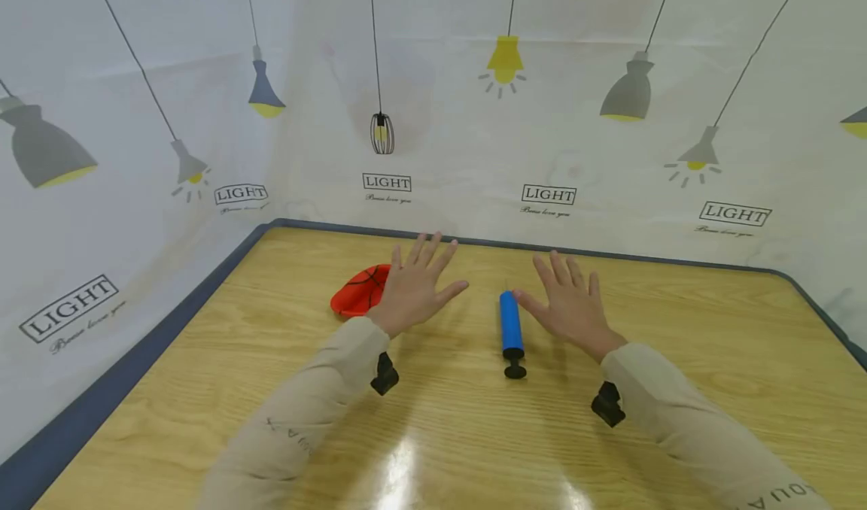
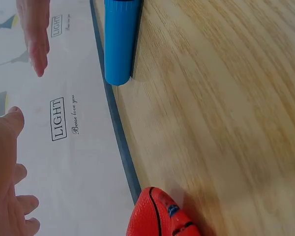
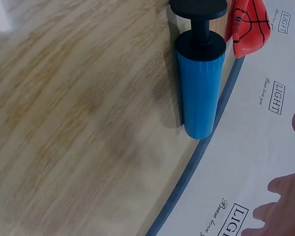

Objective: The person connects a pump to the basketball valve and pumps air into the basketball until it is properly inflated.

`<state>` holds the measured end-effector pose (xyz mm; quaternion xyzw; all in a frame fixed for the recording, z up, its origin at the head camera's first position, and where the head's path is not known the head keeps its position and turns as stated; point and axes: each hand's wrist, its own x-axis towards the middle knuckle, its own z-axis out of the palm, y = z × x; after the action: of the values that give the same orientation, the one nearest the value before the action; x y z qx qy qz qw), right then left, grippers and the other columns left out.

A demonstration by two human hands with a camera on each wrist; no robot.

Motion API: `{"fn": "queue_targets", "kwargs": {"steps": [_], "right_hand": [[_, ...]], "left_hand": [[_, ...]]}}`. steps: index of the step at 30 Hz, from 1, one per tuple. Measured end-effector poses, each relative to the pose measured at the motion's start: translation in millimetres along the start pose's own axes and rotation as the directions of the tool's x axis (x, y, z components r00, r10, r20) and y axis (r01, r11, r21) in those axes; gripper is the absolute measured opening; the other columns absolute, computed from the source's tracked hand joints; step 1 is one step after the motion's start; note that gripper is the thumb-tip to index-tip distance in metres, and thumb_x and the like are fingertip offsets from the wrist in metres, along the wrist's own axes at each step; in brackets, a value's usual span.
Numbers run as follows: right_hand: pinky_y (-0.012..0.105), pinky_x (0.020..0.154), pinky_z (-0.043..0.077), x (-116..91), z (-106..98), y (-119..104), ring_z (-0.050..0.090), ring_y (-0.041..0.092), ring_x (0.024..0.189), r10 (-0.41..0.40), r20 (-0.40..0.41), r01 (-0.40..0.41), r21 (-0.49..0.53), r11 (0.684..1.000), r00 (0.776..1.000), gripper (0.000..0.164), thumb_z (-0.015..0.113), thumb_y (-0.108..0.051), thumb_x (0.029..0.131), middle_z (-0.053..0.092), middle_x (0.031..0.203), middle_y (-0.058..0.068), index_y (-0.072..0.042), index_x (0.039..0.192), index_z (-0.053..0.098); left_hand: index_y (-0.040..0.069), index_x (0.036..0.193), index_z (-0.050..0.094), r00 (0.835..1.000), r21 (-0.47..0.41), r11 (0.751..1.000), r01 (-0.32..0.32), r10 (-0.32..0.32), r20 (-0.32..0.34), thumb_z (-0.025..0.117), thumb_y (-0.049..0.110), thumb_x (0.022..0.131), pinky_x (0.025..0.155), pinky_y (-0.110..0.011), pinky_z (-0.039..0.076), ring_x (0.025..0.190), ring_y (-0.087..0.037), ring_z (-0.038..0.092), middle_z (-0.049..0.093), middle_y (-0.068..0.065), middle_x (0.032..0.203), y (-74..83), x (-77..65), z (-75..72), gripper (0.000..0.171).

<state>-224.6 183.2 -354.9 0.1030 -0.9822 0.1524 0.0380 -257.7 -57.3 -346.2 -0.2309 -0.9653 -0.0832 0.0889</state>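
Both hands are held over the table with fingers spread, and neither holds anything. My left hand (image 1: 416,288) hovers beside a deflated red ball (image 1: 359,292) with black basketball lines, hiding its right part in the head view. The ball's folded, dented skin (image 2: 160,216) shows at the bottom of the left wrist view. A blue hand pump (image 1: 511,326) with a black T-shaped handle lies between the hands, handle toward me and a thin needle at its far end. Close to the pump's right side is my right hand (image 1: 569,303), its thumb near the barrel.
The wooden table (image 1: 460,427) has a dark blue edge band (image 1: 474,244). Behind and to the left stands a white backdrop (image 1: 447,119) printed with lamps and lettering. Small black wrist mounts (image 1: 384,374) hang below the sleeves.
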Motion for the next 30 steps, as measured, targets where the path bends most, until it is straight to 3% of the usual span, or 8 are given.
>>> {"fn": "queue_targets", "kwargs": {"steps": [10,18,21,26,30], "right_hand": [[0.059,0.098,-0.003,-3.2,6.9,-2.8,0.002,0.038,0.131,-0.045,0.003,0.045,0.011,0.999,0.999,0.079,0.044,-0.056,0.083,0.01,0.145,0.019,-0.009,0.142,0.017],[0.058,0.098,0.015,-4.7,14.0,-4.5,0.021,0.042,0.125,-0.113,-0.062,0.115,0.024,0.993,0.992,0.078,0.057,-0.046,0.08,0.023,0.139,0.024,-0.004,0.138,0.026],[0.058,0.095,0.022,-4.4,16.4,-6.0,0.024,0.044,0.123,-0.115,-0.055,0.118,0.053,0.992,0.992,0.075,0.058,-0.042,0.08,0.025,0.137,0.026,-0.002,0.137,0.028],[0.056,0.091,0.03,-3.8,20.4,-10.1,0.029,0.043,0.12,-0.1,-0.024,0.103,0.191,0.976,0.995,0.068,0.06,-0.034,0.082,0.03,0.134,0.024,-0.001,0.134,0.031],[0.052,0.092,0.032,-1.6,25.5,-10.6,0.033,0.038,0.119,-0.103,-0.002,0.1,0.276,0.956,0.995,0.063,0.06,-0.029,0.083,0.035,0.131,0.021,0.0,0.132,0.033]], "left_hand": [[0.02,0.141,0.022,0.991,-0.001,0.998,-0.066,0.066,-0.115,0.038,0.054,0.086,0.102,-0.054,0.004,0.134,-0.022,0.006,0.012,-0.005,0.147,-22.7,-17.7,1.0,0.066],[0.019,0.139,0.03,0.979,-0.009,0.995,-0.096,0.092,-0.18,0.047,0.049,0.085,0.103,-0.051,0.011,0.131,-0.027,0.019,0.024,-0.007,0.143,-40.1,-30.9,3.4,0.064],[0.019,0.138,0.032,0.971,-0.023,0.993,-0.116,0.109,-0.212,0.051,0.045,0.084,0.102,-0.048,0.016,0.128,-0.031,0.024,0.028,-0.008,0.141,-47.4,-35.1,4.8,0.062],[0.016,0.135,0.038,0.96,-0.017,0.991,-0.136,0.127,-0.25,0.057,0.04,0.082,0.099,-0.047,0.024,0.122,-0.033,0.032,0.036,-0.011,0.136,-56.8,-40.3,7.2,0.061],[0.014,0.131,0.043,0.961,-0.031,0.99,-0.137,0.126,-0.245,0.06,0.036,0.081,0.093,-0.047,0.033,0.115,-0.031,0.039,0.042,-0.012,0.129,-59.7,-44.9,7.7,0.057]]}}
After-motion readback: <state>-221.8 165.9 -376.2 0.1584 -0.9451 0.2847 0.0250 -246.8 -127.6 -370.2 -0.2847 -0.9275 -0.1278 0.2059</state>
